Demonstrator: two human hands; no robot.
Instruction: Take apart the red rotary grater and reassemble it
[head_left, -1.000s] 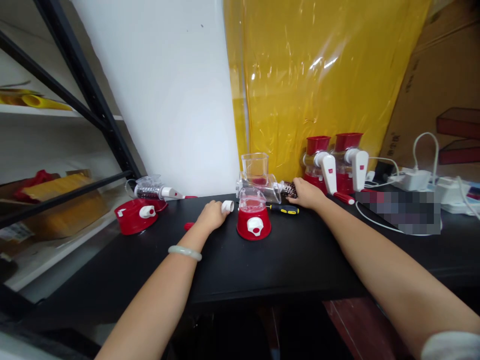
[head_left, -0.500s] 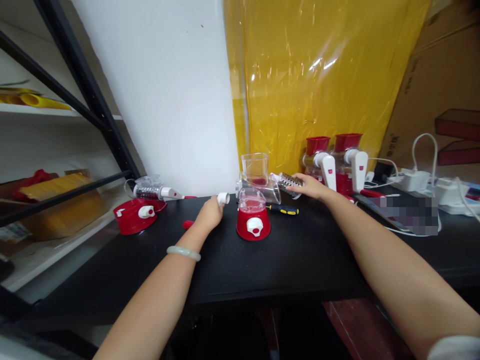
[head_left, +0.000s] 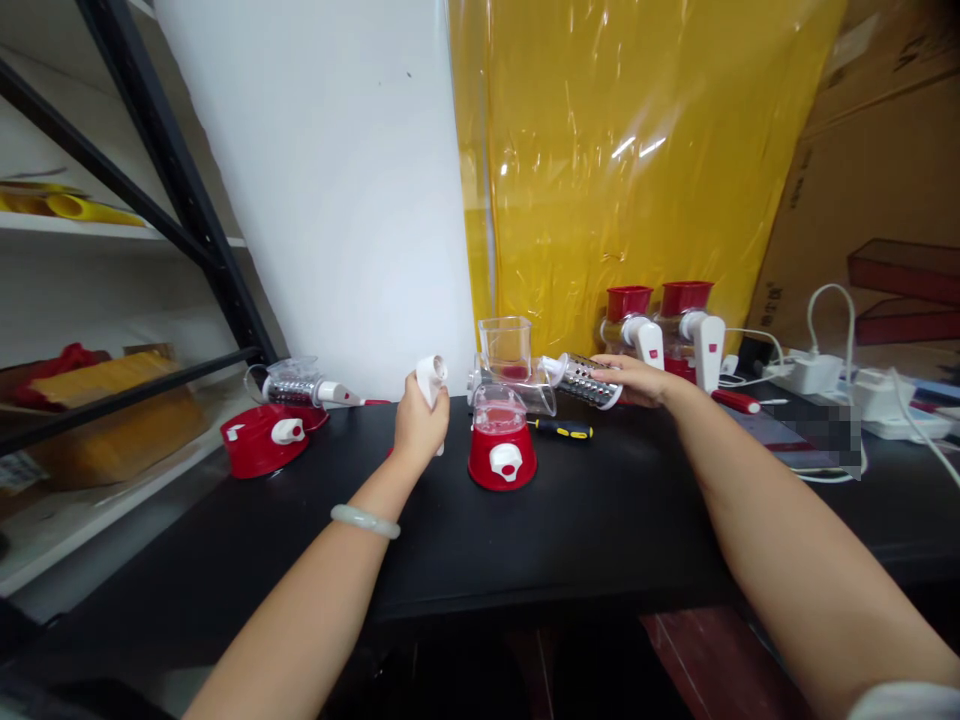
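My left hand (head_left: pixel 420 425) is closed around a white crank handle (head_left: pixel 431 377), held upright just left of a red-based grater (head_left: pixel 502 455) with a clear housing (head_left: pixel 512 370). My right hand (head_left: pixel 639 379) grips the wide end of a perforated metal grater drum (head_left: pixel 586 380). The drum lies level in the air, its narrow tip pointing left at the clear housing's opening. A yellow-and-black screwdriver (head_left: pixel 562 430) lies on the black table (head_left: pixel 525 520) under the drum.
Another grater with a red base (head_left: pixel 259 440) lies in parts at the left. Two assembled red-and-white graters (head_left: pixel 667 325) stand behind my right hand. White chargers and cables (head_left: pixel 832 375) sit at the right. A black shelf frame (head_left: pixel 180 190) rises on the left.
My left hand has lifted the white handle off the table and turned it upright. My right hand has raised the metal drum from the table and brought it toward the clear housing.
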